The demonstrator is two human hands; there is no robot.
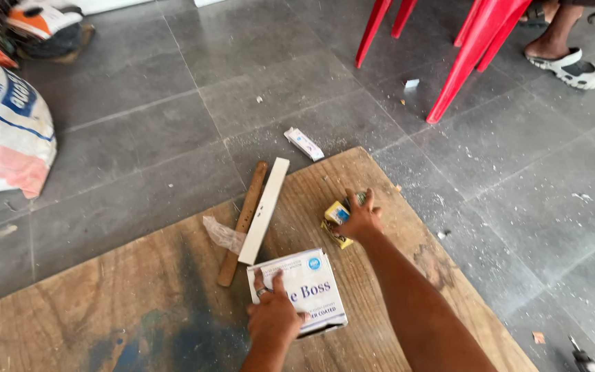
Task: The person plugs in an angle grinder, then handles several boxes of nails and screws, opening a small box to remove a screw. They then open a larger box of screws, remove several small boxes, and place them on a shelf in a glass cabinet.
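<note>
Risking a slide of the white cardboard box (299, 290) across the plywood board (139, 303), being pinned only by flat, spread fingers of the left hand (272, 318). Right hand (361, 219), ahead and rightward, curling closed around a small yellow packet (337, 213), possibly spilling it.

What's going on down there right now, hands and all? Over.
Left hand flat on white box. Right hand gripping small yellow pack on wooden board. White strip and wooden stick lie beside box.
</note>
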